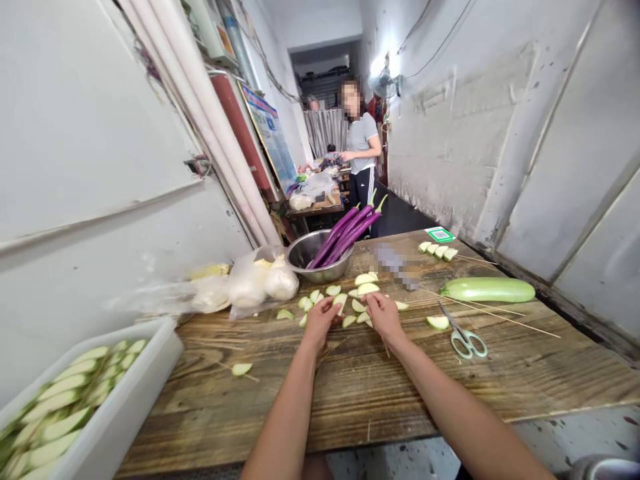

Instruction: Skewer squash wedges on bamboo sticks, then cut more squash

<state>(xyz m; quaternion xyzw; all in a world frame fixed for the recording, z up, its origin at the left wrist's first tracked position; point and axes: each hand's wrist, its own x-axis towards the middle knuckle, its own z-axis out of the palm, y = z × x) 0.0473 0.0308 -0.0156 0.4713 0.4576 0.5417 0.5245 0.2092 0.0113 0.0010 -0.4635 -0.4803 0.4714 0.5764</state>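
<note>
Over the middle of the wooden table, my left hand (321,323) pinches a pale green-edged zucchini slice (339,304) between thumb and fingers. My right hand (384,317) is closed in a pinch just to the right, with a thin bamboo skewer (387,348) sticking out below it; the tip is hidden. Loose half-round slices lie around and between both hands, among them a larger piece (369,289) just beyond the right fingers. A whole zucchini (487,289) lies to the right, near green-handled scissors (468,341) and a single slice (438,323).
A metal bowl (327,274) of purple eggplants (345,235) stands at the back, beside plastic bags (250,283). At the left is a white bin (135,393) of skewered slices. More skewered slices (438,251) lie back right. A person (363,143) stands beyond the table.
</note>
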